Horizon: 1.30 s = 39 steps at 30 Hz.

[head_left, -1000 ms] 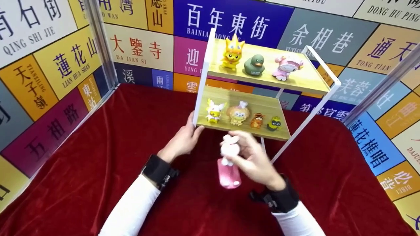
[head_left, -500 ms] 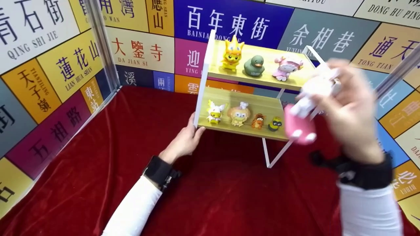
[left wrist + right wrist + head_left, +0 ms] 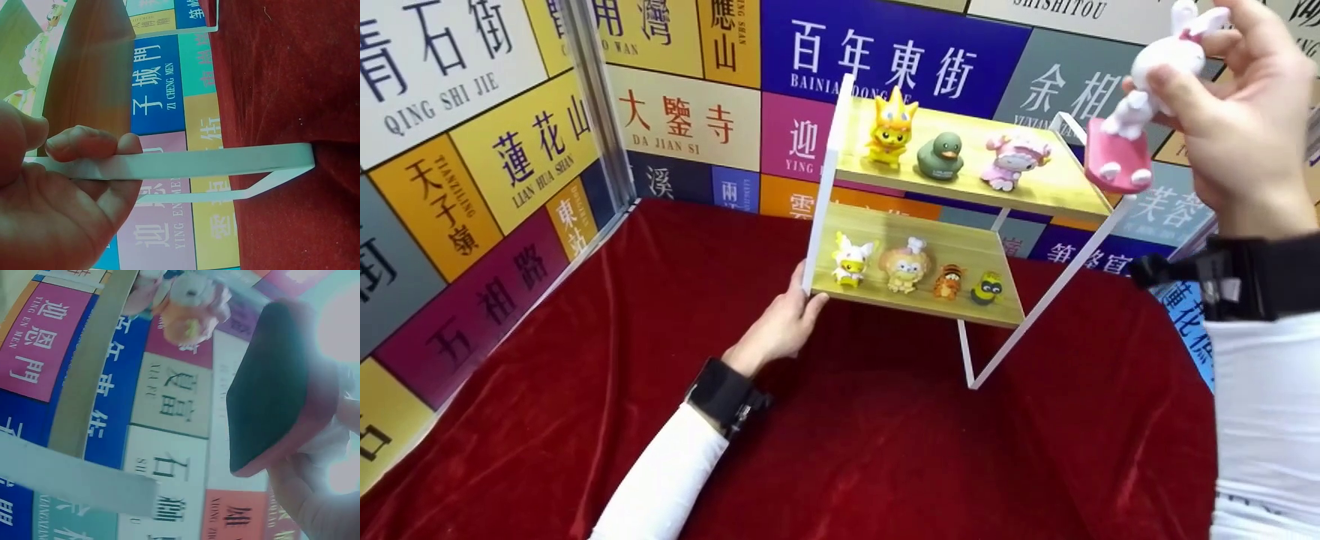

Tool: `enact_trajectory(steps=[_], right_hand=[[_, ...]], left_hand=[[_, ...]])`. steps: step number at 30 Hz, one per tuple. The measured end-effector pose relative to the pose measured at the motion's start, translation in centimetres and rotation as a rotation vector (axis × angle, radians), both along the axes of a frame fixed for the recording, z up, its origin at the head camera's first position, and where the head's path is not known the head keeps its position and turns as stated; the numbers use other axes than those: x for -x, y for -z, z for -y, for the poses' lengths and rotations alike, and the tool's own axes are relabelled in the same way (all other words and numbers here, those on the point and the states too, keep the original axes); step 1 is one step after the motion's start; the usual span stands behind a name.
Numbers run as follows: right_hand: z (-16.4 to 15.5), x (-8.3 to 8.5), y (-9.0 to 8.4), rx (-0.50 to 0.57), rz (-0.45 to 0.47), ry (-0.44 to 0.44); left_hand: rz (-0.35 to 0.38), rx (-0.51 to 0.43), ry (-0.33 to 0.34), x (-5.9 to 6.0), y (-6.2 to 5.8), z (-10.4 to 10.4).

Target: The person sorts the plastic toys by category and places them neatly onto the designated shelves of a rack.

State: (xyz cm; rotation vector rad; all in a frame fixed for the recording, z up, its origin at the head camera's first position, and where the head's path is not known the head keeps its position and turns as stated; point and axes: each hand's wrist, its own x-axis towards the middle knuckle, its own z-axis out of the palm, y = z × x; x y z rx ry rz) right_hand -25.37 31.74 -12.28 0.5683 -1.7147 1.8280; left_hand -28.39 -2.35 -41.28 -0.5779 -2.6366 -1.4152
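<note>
My left hand [image 3: 776, 326] grips the white metal frame [image 3: 242, 160] of a two-tier display shelf [image 3: 922, 307] at its left side. Up at the right, my right hand [image 3: 1249, 120] holds a white rabbit figurine [image 3: 1166, 67] on a pink base, thumb on its head. It hangs over the right end of the upper board. The base's dark underside [image 3: 270, 394] shows in the right wrist view. On that board stand a crowned yellow figurine [image 3: 889, 139], a green duck [image 3: 940, 159] and a pink-hooded figurine [image 3: 1006, 163].
The lower board carries a white-hooded yellow figurine [image 3: 850, 261], a fluffy figurine with a chef hat [image 3: 905, 266], a tiger figurine [image 3: 948, 283] and a small goggled figurine [image 3: 987, 288]. Dark red cloth [image 3: 870, 450] lies underneath. Sign-covered walls [image 3: 682, 120] stand behind and at the sides.
My right hand has carried the rabbit figurine from in front of the lower board up and right, to the upper board's right end. The left hand keeps its grip on the frame.
</note>
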Motion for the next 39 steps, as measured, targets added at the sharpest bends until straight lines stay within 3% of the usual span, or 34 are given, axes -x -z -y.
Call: enact_trajectory(steps=[9,17,39], right_hand=[[-0.6,2.7,0.3,-0.002,0.142,-0.011],[-0.7,3.3,0.5,-0.037,0.223,-0.042],[-1.3,4.8,1.3,-0.288,0.424,0.070]], left_hand=[[0.011,0.003,0.011,0.2,0.0,0.1],[0.005,0.003,0.011,0.3,-0.3,0.2],[0.022,-0.010,0.017,0.3,0.0,0.1]])
